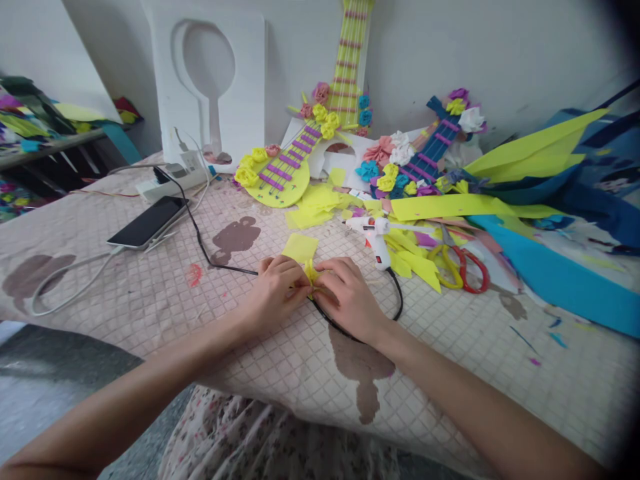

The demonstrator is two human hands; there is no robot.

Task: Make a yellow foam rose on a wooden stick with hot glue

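Both hands meet over the middle of the table, pinching one small piece of yellow crepe paper between them. My left hand grips it from the left with bent fingers, and my right hand grips it from the right. Fingers hide much of the paper's lower part. Just behind them lies a flat yellow paper square. A white glue gun rests right of and beyond my right hand, its black cord running beneath both hands.
Scissors with yellow and red handles lie at the right beside yellow strips and a blue strip. Flower-decorated paper guitars, one yellow and one blue, stand at the back. A phone and a power strip are left.
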